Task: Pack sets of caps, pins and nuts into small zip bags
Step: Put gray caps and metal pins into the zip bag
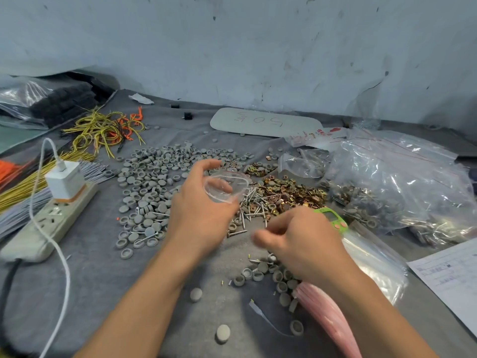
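clear plastic, a small zip bag (227, 188), was pinched in the left hand (201, 211) at the centre of the head view, its mouth spread wide and seemingly empty. the right hand (302, 240), at four o'clock from it, was blurred, fingers curled; whether it pinched anything could not be told. grey caps (152, 182) lay heaped at nine o'clock, pins (251, 205) at five, brass nuts (291, 192) at three. farther toward three o'clock, a large bag (402, 182) of seemingly filled packs suggested many sets done; this one looked barely begun, with plenty of loose stock left.
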